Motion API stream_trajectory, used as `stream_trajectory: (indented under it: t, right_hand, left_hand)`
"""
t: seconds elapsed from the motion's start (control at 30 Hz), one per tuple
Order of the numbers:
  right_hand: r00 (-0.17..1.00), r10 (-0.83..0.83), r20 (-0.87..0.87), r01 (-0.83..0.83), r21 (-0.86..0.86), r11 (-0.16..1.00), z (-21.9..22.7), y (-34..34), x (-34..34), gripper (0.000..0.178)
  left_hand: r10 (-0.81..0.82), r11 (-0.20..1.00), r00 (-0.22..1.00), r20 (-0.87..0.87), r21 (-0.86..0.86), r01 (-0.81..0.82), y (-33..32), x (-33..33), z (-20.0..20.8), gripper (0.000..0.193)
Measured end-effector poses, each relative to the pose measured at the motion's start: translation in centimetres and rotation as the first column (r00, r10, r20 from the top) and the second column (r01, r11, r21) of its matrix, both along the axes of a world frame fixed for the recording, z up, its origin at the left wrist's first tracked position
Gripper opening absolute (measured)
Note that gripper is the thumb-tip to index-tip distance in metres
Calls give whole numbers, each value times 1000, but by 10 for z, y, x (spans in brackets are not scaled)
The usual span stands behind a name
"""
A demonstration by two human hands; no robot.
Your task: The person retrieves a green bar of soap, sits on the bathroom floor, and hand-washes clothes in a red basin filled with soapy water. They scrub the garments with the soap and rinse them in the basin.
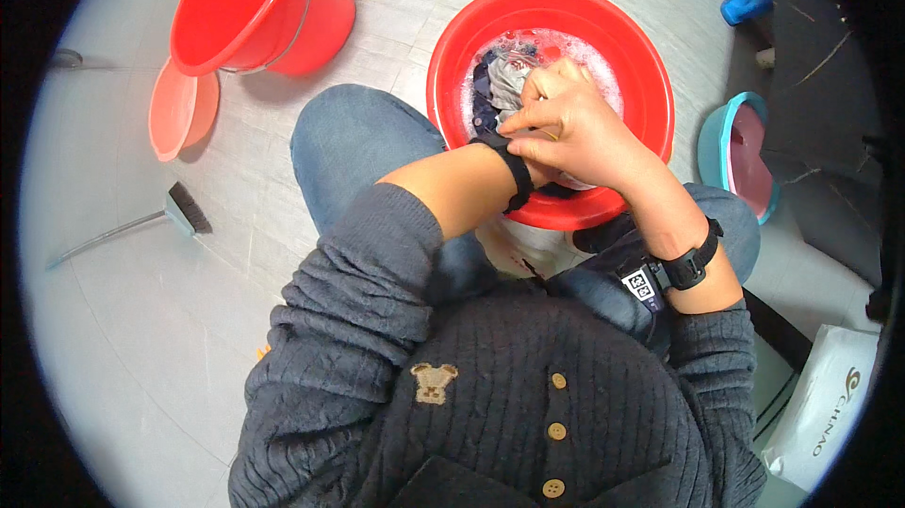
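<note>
A red basin (650, 122) stands in front of me, holding sudsy water, a grey cloth (510, 76) and a dark navy garment (484, 110). Over its near side my forearms meet. The black wrist strap (517, 180) goes round my left wrist. Thumb and forefinger of my right hand (586, 136) pinch at this strap's far edge; the other fingers are curled. Beneath the right hand lies my left hand (541, 174), its fingers hidden. On my right forearm sits a second black strap (693, 268), with a small device carrying a printed square (641, 286) beside it.
At the far left stand a red bucket (330, 23) with a wire handle and a pink basin (185, 112). A brush (187, 209) lies on the tiled floor at left. To the right are a teal basin (714, 145), a blue object (747, 5) and a white package (822, 404).
</note>
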State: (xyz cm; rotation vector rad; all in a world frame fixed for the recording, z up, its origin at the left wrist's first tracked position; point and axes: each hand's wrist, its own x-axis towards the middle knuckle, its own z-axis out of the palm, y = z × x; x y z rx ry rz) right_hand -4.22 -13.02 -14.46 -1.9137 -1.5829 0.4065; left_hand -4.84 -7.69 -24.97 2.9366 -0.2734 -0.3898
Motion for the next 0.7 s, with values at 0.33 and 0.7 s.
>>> stream_trajectory:
  t: [0.33,0.7]
  right_hand:
    - [961,157,226,-172,49,984,-6,10,-20,8]
    - [977,171,131,-173,8,985,18,34,-39,12]
  left_hand:
    - [-37,997,999,8,-60,38,-10,-24,1,28]
    - [-28,991,1000,-10,-132,26,2,-89,11,27]
